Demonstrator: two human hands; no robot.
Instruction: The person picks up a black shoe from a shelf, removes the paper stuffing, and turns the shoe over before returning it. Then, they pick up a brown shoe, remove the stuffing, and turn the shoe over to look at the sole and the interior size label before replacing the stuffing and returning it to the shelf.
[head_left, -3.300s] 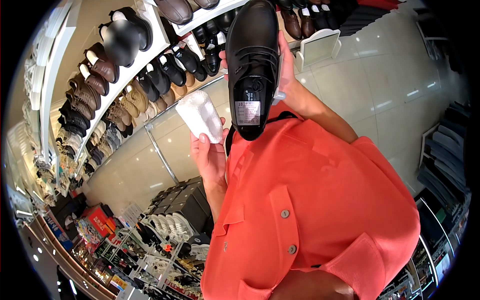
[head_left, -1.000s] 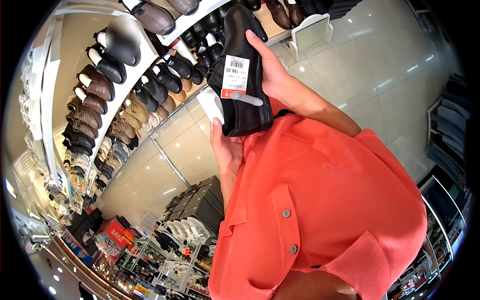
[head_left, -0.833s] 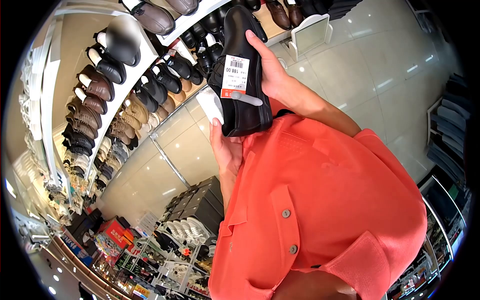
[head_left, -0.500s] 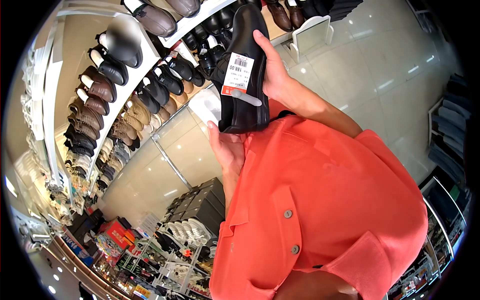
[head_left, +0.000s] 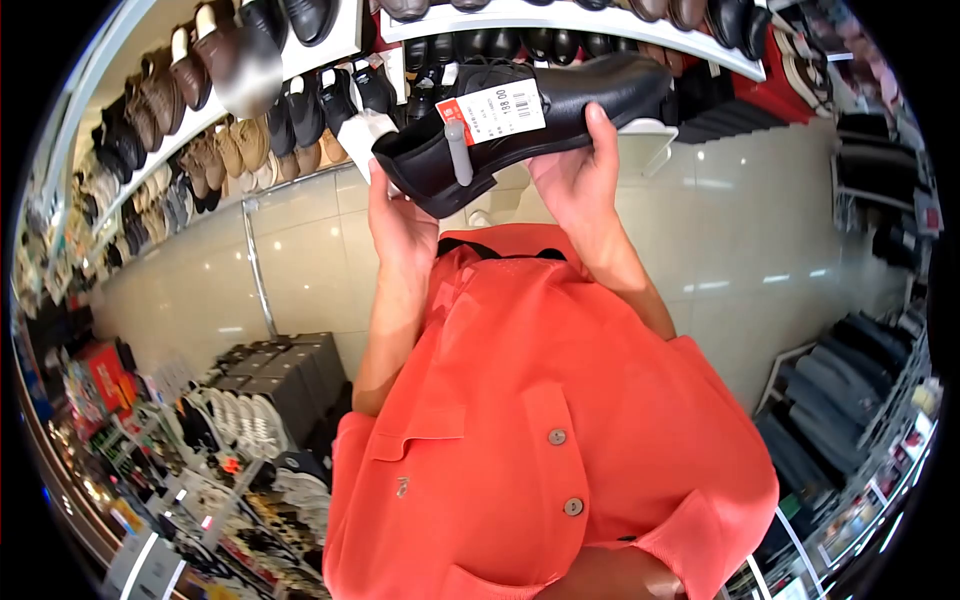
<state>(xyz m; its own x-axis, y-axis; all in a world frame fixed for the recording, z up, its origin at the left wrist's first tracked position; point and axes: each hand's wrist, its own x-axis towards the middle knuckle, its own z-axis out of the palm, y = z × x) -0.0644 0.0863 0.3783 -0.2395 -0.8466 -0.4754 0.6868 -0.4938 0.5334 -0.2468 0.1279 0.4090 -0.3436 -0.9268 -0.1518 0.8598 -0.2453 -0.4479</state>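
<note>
A black leather lace-up shoe (head_left: pixel 590 95) is held in front of my chest, side on, its toe towards the right. My left hand (head_left: pixel 405 225) is closed around the heel end. My right hand (head_left: pixel 575 175) supports the sole near the forefoot, with the thumb up against the side. A white and red price tag (head_left: pixel 510 108) hangs across the shoe's side. Beside it a grey security tag (head_left: pixel 458 152) is clipped on near the heel. A white piece (head_left: pixel 365 140), perhaps paper, shows behind the heel by my left fingers.
Curved white shelves (head_left: pixel 300 65) with rows of brown, tan and black shoes run along the far side and left. Stacked dark boxes (head_left: pixel 285 375) stand on the tiled floor at lower left, near a rack of sneakers (head_left: pixel 240 420). Folded jeans (head_left: pixel 840 385) lie at right.
The shoe has turned from nearly upright to lying sideways, toe now to the right. Both hands still hold it, the right moving from its upper side to beneath the forefoot. The whole view has rotated.
</note>
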